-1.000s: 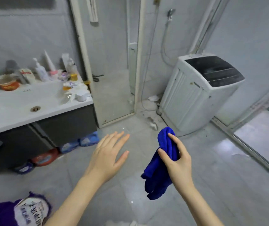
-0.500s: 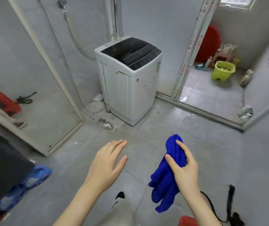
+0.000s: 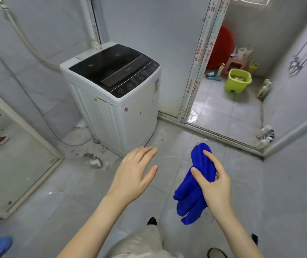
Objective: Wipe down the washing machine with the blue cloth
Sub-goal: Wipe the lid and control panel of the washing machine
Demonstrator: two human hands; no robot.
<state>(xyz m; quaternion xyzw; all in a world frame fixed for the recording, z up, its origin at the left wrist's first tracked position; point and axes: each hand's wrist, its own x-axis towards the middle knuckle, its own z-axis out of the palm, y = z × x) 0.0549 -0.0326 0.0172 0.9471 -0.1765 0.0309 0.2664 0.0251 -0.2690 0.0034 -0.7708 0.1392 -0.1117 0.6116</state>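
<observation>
A top-loading washing machine (image 3: 111,98) is seen standing on the grey tiled floor (image 3: 70,187) against the pale tiled wall: a boxy white cabinet with vertical ribs down one side, a few rust-coloured specks near its front corner, and a glossy black lid with a control panel along the front edge. A pale flexible hose (image 3: 21,39) is draped down the wall beside it. The blue cloth (image 3: 191,200), plush and bunched into soft folds, is gripped in the right hand (image 3: 216,189), pinched between the thumb and curled fingers, with its loose end hanging below the palm; it is held in the air, well apart from the machine. The left hand (image 3: 132,177) is held out flat with straight, relaxed fingers, nothing being held, its fingertips seen just in front of the machine's lower corner. Through a doorway framed in strips printed with red marks (image 3: 198,58), a yellow-green plastic bucket (image 3: 236,87) is seen on wet, shiny tiles; something pale lies inside it, but what it is cannot be told. A small pink stool (image 3: 235,64) and a large round red shape (image 3: 221,49) are placed behind the bucket.
</observation>
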